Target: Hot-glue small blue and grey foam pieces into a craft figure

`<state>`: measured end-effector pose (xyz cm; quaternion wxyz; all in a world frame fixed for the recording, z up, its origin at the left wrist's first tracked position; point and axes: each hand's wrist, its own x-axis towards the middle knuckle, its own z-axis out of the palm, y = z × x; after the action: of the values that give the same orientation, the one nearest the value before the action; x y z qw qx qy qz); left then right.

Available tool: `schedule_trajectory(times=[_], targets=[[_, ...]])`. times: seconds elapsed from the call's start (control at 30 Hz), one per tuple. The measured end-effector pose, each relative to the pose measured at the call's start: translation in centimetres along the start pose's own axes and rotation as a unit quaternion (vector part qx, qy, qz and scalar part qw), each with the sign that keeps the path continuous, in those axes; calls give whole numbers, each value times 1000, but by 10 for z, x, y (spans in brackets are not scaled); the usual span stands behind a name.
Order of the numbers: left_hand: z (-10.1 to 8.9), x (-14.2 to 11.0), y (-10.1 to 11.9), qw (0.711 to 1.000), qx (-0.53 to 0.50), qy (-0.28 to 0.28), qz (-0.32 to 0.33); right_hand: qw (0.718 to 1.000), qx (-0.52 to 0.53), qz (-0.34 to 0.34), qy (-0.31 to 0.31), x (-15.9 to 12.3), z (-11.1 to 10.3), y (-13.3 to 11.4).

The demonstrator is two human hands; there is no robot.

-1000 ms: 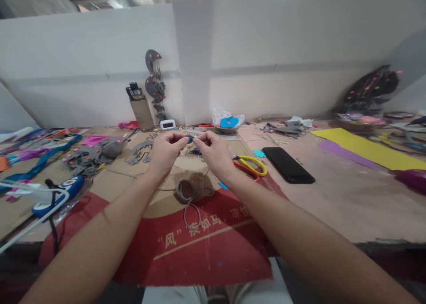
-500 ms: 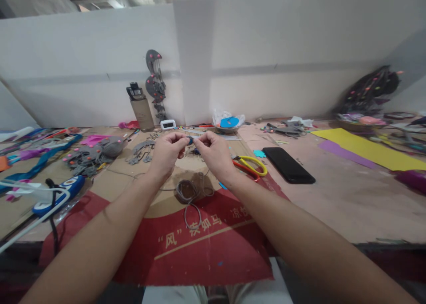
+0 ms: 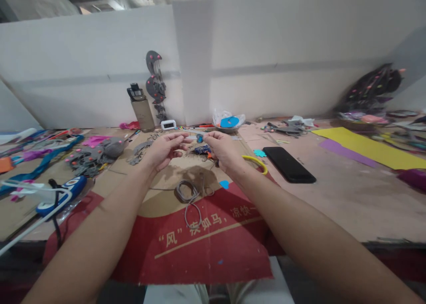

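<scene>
My right hand point(image 3: 223, 152) pinches a small blue piece point(image 3: 199, 138) between thumb and fingertips, above the cardboard. To its left, my left hand point(image 3: 167, 151) is open with its fingers apart, holding nothing. A dark blue and orange bundle point(image 3: 202, 150) lies just below the piece, partly hidden by my right hand. Nearer to me, a coil of grey cord point(image 3: 186, 191) rests on the cardboard sheet point(image 3: 206, 259). A blue scrap point(image 3: 224, 184) lies right of the coil. The scissors' yellow handle point(image 3: 258, 163) shows beside my right wrist; the rest is hidden.
A black phone point(image 3: 288, 164) and a yellow sheet point(image 3: 369, 149) lie to the right. At the back stand a bottle point(image 3: 142, 113), a small white clock point(image 3: 168, 125) and a bowl point(image 3: 229, 125). Grey felt pieces point(image 3: 95, 155) and a blue power strip point(image 3: 65, 196) are on the left.
My left hand has let go of the small blue piece, opened and moved slightly left. My right hand keeps the piece and has shifted a little right, covering more of the scissors.
</scene>
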<state>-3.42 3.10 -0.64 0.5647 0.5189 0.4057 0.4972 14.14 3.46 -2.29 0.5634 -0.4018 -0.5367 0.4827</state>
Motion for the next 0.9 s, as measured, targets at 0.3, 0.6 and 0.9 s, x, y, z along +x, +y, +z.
schedule_trajectory(times=[0.3, 0.6, 0.9], targets=[[-15, 8, -10, 973, 148, 168, 52, 996, -75, -19, 35, 5, -7, 4], [9, 2, -14, 973, 186, 68, 119, 971, -211, -109, 15, 1, -4, 4], [10, -3, -9, 950, 239, 132, 154, 959, -248, -138, 6, 1, -5, 10]])
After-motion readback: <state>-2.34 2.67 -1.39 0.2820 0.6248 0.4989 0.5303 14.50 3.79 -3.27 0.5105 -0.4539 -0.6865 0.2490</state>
